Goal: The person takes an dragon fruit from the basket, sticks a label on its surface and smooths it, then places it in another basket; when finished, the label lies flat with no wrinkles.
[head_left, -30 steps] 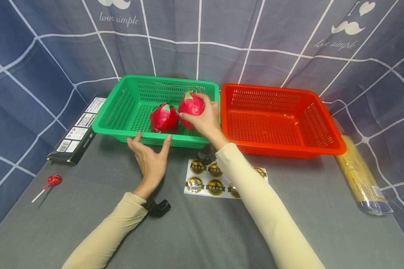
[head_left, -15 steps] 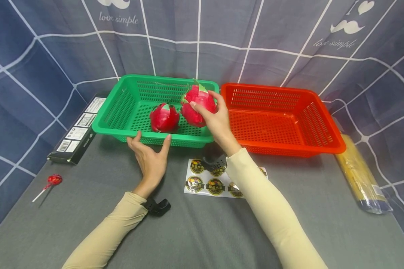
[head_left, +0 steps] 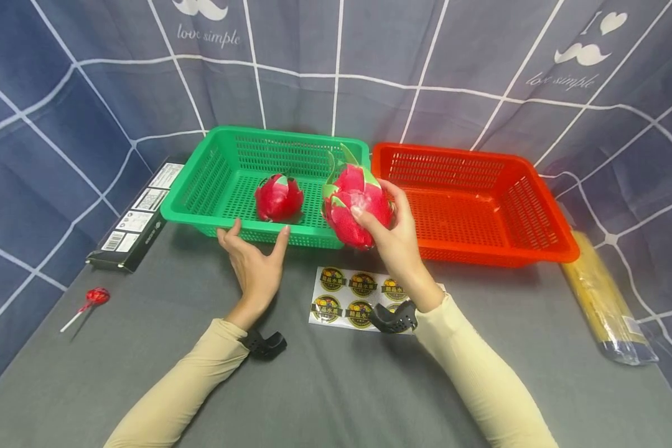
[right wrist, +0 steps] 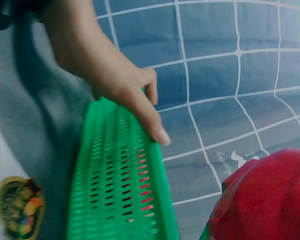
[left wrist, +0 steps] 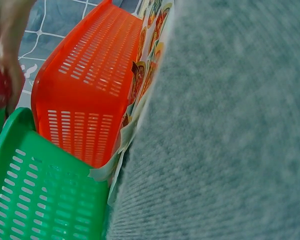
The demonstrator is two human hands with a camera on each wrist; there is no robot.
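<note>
My right hand [head_left: 394, 233] grips a dragon fruit [head_left: 354, 202], red with green scale tips, in front of the green basket's right end. Thumb and fingers lie on either side of the fruit; its red skin fills the lower right corner of the right wrist view. At the front of the green basket [head_left: 246, 225], my left hand [head_left: 256, 267] holds the rim, thumb and index finger spread apart along it. In the right wrist view, that index finger bends over the rim. Another dragon fruit [head_left: 279, 198] lies inside the green basket.
A red basket [head_left: 481, 252] stands right of the green one. A sheet of round stickers [head_left: 320, 292] lies before them, partly under my right wrist. A black-and-white box [head_left: 136, 218] and a lollipop [head_left: 96, 297] lie left, a yellow plastic-wrapped pack [head_left: 602, 295] right. A checked curtain [head_left: 291, 37] hangs behind.
My right hand has lifted the dragon fruit out of the green basket and brought it right and toward me. The left hand stays on the rim; the head view has shifted slightly.
</note>
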